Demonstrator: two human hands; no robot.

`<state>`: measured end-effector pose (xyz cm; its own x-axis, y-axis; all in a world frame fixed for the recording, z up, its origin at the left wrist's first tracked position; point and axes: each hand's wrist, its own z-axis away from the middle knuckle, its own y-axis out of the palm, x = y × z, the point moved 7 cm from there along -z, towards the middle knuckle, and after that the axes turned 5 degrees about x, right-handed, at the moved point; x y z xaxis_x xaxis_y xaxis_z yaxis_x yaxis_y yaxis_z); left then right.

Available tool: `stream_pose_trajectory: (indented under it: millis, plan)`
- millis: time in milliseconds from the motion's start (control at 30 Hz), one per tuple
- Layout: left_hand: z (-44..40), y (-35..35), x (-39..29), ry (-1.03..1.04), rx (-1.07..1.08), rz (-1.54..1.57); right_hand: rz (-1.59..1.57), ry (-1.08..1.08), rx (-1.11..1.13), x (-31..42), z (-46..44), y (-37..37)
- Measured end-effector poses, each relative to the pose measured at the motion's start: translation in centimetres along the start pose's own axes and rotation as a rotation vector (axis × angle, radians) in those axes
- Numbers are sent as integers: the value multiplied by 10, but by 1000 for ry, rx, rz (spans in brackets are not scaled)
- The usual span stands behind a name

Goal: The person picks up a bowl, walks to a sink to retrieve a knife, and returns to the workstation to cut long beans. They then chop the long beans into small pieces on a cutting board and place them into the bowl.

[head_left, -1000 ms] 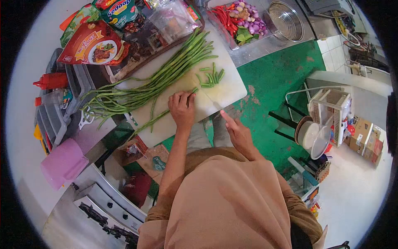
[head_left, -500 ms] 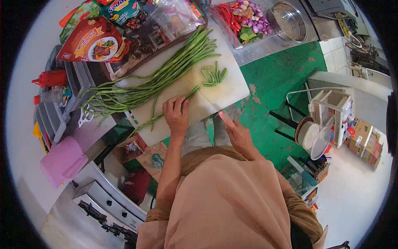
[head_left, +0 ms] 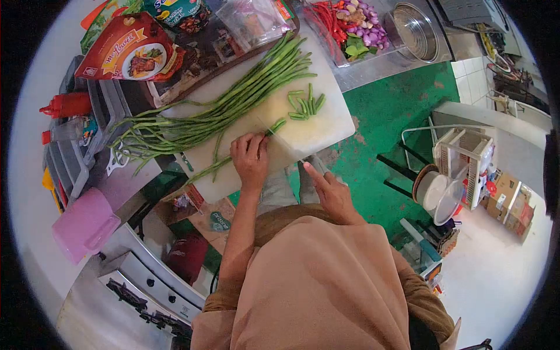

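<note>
My left hand (head_left: pixel 250 160) is closed around a few long green beans (head_left: pixel 207 171) on the white cutting board (head_left: pixel 326 125), with their cut ends poking out past the fingers. In my right hand (head_left: pixel 329 189) is a knife (head_left: pixel 284 146), its index finger stretched along the back of the blade. The blade lies across the beans just beyond my left fingertips. A short cut bean length (head_left: pixel 278 125) sits on the far side of the blade. Several cut bean pieces (head_left: pixel 307 105) rest farther up the board. A big bundle of whole long beans (head_left: pixel 233 108) stretches across the board.
Behind the board stands a dark tray (head_left: pixel 192 76) with packets. At the back right are a tray of chilies and shallots (head_left: pixel 356 29) and a steel bowl (head_left: pixel 415 32). A pink container (head_left: pixel 84 224) and a stove (head_left: pixel 149 289) are on the left.
The knife has moved left along the beans, closer to my left fingers. A short bean length is now on the blade's far side. The view has shifted slightly.
</note>
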<state>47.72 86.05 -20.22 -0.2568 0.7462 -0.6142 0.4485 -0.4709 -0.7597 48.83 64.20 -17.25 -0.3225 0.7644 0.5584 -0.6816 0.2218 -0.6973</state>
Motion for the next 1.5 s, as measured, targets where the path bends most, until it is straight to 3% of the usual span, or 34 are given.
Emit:
stream_pose_trajectory:
  millis: [233, 700, 1500]
  plan:
    - [-1, 0, 0, -4, -6, 25, 79, 60, 4, 8, -13, 5]
    - [-17, 13, -21, -12, -34, 42, -106, -23, -138, -9, -5, -19]
    - [2, -6, 2, -16, -61, -4, -22, 7, 19, -1, 1, 7]
